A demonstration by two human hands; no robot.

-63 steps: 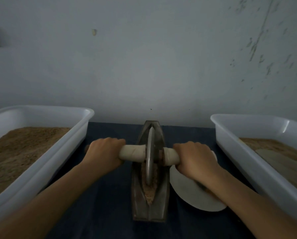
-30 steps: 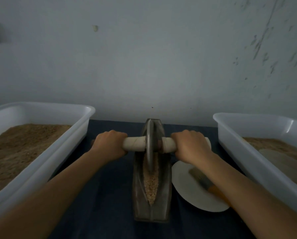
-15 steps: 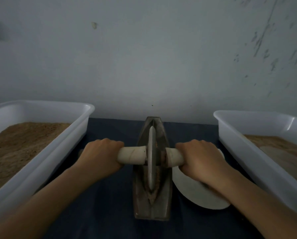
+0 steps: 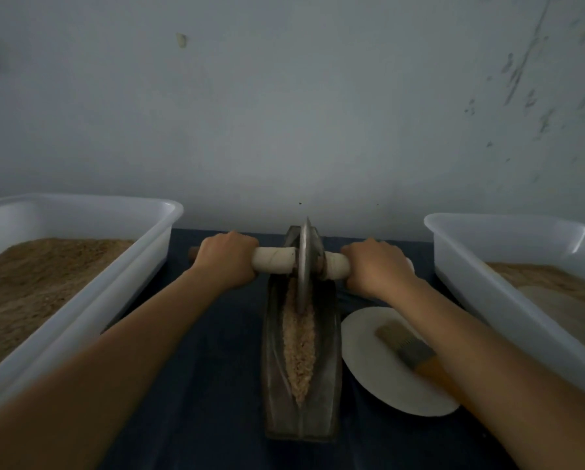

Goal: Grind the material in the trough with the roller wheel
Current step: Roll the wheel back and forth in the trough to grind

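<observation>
Head view looks down on a dark blue cloth (image 4: pixel 199 385) where a narrow metal trough (image 4: pixel 299 412) lies lengthwise, its near end toward the person and its far end by the wall (image 4: pixel 284 113). Coarse tan material (image 4: pixel 298 347) fills the groove from the middle to the near tip. An upright roller wheel (image 4: pixel 305 262) stands in the far part of the trough, its lower edge in the material. A pale axle handle (image 4: pixel 274 261) runs through the wheel to both sides. On the left side, the left hand (image 4: pixel 225 262) is curled round the handle; on the right side, the right hand (image 4: pixel 379 268) wraps it likewise. Just right of the trough sits a white plate (image 4: pixel 365 354) with a brush (image 4: pixel 406 347) lying on it, partly under the right forearm. Two white tubs flank the scene: the left tub (image 4: pixel 142 266) holds brown powder (image 4: pixel 36 276), and the right tub (image 4: pixel 460 266) holds similar powder.
</observation>
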